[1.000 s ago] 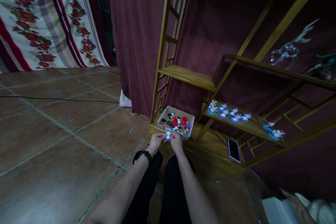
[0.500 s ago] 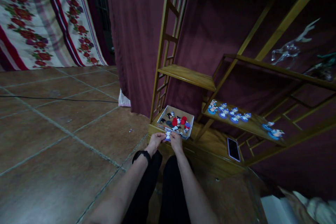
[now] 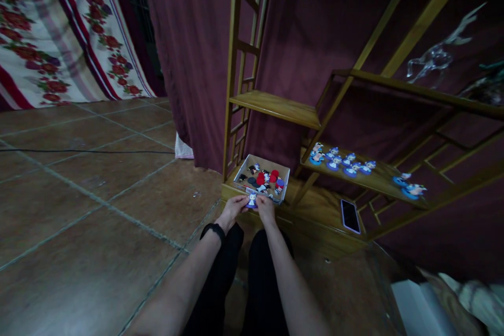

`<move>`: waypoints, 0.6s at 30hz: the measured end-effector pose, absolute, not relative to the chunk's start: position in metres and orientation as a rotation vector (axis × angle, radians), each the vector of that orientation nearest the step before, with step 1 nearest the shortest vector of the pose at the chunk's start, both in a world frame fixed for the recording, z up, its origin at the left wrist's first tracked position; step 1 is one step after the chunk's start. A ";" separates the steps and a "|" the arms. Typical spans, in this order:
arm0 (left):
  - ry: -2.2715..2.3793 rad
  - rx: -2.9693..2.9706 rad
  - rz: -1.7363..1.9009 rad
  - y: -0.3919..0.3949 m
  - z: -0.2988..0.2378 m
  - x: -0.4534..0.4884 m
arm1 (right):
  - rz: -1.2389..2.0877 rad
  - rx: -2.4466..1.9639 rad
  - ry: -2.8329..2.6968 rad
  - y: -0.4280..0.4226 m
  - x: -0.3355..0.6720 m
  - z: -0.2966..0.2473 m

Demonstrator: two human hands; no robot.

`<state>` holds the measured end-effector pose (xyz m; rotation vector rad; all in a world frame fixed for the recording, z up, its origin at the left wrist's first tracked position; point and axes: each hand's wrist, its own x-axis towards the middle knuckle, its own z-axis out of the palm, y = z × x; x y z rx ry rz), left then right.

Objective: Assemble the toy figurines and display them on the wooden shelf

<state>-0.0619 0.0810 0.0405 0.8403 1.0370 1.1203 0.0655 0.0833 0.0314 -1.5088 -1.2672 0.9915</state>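
Between my two hands is a small white-and-purple figurine [image 3: 252, 200] on a purple round base, held upright in front of the box. My left hand [image 3: 233, 209] pinches its left side, and my right hand [image 3: 264, 207] pinches its right side. Just beyond them a shallow cardboard box [image 3: 286, 174] rests on the low wooden ledge, with several small figurines [image 3: 263, 178] in red, black, white and purple lying jumbled inside. On the shelf to the right stand several purple-based figurines [image 3: 348, 160], with blue-based figurines [image 3: 316, 154] at their left end and more blue-based figurines [image 3: 412, 189] farther right.
A phone [image 3: 350, 216] lies on the low ledge [image 3: 315, 209]. A bare wooden shelf [image 3: 275, 107] juts out above the box. Higher right stands a clear deer-like ornament [image 3: 437, 58]. A thin black cable [image 3: 98, 151] crosses the tiled floor, and a white box [image 3: 417, 304] sits lower right.
The view has shifted slightly. Both hands still hold the figurine in front of the box, with little visible change in grip.
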 end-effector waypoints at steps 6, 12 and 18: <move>1.081 0.851 1.092 0.081 0.039 -0.061 | 0.886 -1.560 -1.374 0.084 0.070 0.029; 0.970 0.761 1.101 0.084 0.032 -0.059 | 0.766 -1.544 -1.404 0.083 0.072 0.033; 0.882 0.710 1.199 0.079 0.035 -0.054 | 0.868 -1.422 -1.235 0.083 0.066 0.031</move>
